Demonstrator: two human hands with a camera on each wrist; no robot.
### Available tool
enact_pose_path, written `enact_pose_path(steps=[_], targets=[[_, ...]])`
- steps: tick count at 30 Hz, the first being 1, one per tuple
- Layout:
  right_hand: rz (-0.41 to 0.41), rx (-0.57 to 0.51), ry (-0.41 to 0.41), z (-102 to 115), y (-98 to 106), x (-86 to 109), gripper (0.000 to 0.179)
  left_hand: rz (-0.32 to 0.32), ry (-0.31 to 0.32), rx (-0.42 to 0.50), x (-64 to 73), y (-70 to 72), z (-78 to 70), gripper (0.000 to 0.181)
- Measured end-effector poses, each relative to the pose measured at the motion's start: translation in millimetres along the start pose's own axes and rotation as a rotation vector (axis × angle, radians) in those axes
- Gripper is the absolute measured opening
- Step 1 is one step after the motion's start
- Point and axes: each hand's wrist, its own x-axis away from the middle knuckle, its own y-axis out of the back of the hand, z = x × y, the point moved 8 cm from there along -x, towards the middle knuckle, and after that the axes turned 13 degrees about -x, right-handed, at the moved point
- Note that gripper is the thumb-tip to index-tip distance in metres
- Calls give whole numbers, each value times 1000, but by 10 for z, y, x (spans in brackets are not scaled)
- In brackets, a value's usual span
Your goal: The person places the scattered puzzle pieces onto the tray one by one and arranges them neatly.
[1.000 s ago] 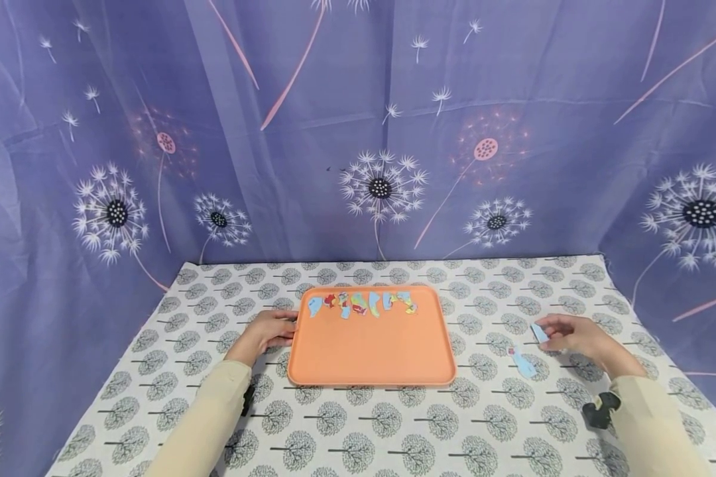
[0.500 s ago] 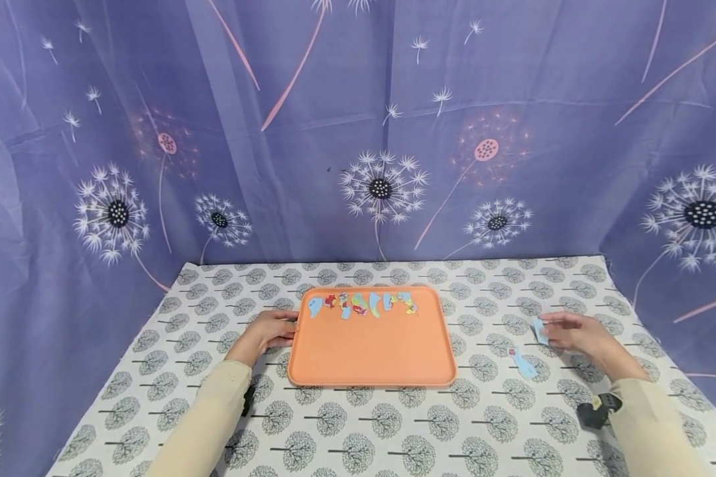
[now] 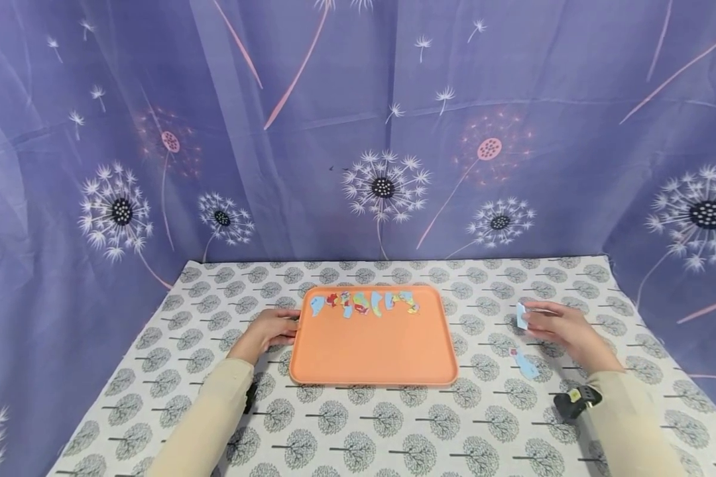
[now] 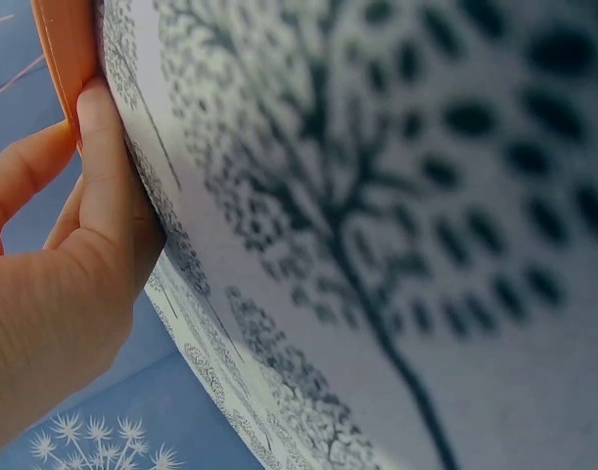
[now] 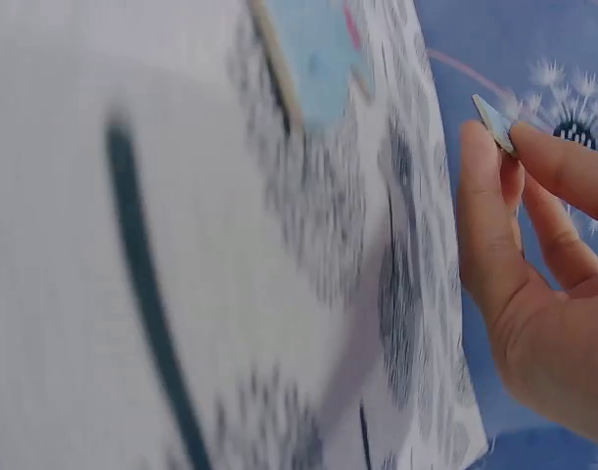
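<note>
An orange tray (image 3: 374, 344) lies on the tree-print cloth, with several puzzle pieces (image 3: 360, 304) in a row along its far edge. My left hand (image 3: 271, 328) holds the tray at its left side; in the left wrist view, finger and thumb meet at the orange rim (image 4: 69, 49). Off to the right of the tray, my right hand (image 3: 563, 329) pinches a light-blue puzzle piece (image 3: 522, 316) between thumb and fingers, raised above the cloth. Another light-blue puzzle piece (image 3: 524, 364) with a red spot lies on the cloth just below that hand. In the right wrist view the held piece (image 5: 493, 125) appears tilted, edge partly showing.
The white cloth (image 3: 358, 424) with grey trees covers the table. A purple dandelion-print curtain (image 3: 310, 165) stands at the back and both sides. Dark straps with a camera (image 3: 575, 402) sit at the right wrist.
My right hand has lifted the light-blue puzzle piece and moved it left and slightly farther away. The left hand keeps its place at the tray's side.
</note>
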Motion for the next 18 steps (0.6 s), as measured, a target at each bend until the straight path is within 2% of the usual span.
enact_pose_path(steps=[4,8,12,18], targets=[[21,-45,9,12,-181,-18,31,19,-14,13,21,-18,-13,45],[21,20,18,39,-368,-61,48,37,-34,26,48,-37,-34,46],[20,62,22,67,-590,-122,60,30,-22,26,34,-35,-17,47],[51,28,18,92,-975,-241,60,18,-16,26,3,-2,-7,48]])
